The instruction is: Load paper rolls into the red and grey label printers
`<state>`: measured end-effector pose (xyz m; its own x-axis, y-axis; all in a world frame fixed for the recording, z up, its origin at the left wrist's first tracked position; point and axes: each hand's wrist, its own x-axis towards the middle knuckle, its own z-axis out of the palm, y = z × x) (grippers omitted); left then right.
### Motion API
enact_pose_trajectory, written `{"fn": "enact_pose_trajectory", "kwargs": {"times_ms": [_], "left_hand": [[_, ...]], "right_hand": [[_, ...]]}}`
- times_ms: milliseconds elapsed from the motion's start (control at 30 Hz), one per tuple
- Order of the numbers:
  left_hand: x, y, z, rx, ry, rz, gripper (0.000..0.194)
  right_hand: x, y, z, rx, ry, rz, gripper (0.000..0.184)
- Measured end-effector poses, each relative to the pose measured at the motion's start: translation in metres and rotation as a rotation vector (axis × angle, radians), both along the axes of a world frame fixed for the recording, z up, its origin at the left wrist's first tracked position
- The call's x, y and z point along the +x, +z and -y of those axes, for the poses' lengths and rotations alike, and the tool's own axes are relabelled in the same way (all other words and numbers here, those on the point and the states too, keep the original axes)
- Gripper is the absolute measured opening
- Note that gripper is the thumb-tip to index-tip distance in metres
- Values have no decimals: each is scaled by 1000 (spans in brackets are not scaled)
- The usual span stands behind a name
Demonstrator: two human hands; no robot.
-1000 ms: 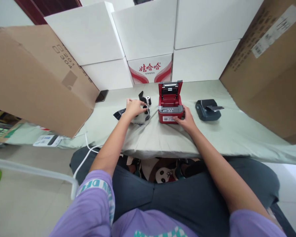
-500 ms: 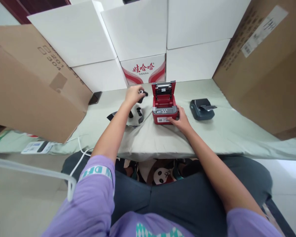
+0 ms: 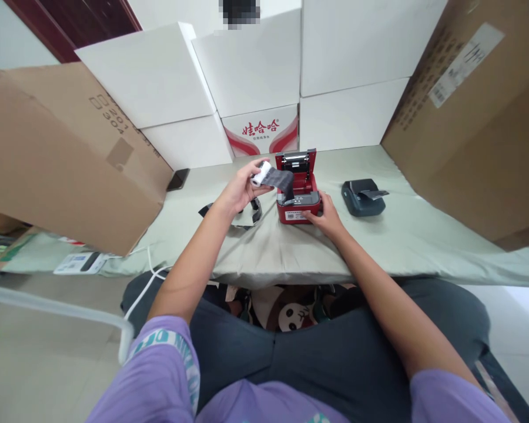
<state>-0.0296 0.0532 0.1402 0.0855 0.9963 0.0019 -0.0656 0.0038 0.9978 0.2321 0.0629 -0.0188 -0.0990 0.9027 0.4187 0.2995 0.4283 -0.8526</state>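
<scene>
My left hand [image 3: 239,189] grips a small white paper roll [image 3: 261,174] at the left of a red label printer [image 3: 308,186]. From the roll a dark-printed paper strip [image 3: 280,178] runs right and bends down in front of the printer's open lid. The lid [image 3: 296,163] stands raised at the back, with its roller showing. On the printer's front right corner, my right hand [image 3: 327,214] is closed, thumb across the front by a white label. Below my left wrist lies a curled black-and-white strip [image 3: 247,218], partly covered by the arm.
A dark printer [image 3: 364,203] with a strip sticking out sits to the right. A phone [image 3: 178,180] lies at the left by a cardboard panel [image 3: 70,147]. White boxes [image 3: 260,70] line the back, and another cardboard panel [image 3: 480,147] stands right. A white cable [image 3: 147,288] hangs at the front left edge.
My left hand has turned and moved slightly lower, bringing the roll's strip into view, stretched toward the printer. The right hand keeps its hold on the printer. The view has shifted slightly.
</scene>
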Motion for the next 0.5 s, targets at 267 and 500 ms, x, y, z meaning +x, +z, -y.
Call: {"fn": "enact_pose_trajectory", "kwargs": {"times_ms": [267, 500], "left_hand": [[5, 15, 23, -4, -200, -71, 24], [10, 21, 21, 96, -186, -232, 34]], "right_hand": [[-1, 4, 2, 12, 20, -14, 97], [0, -2, -2, 32, 7, -1, 100]]}}
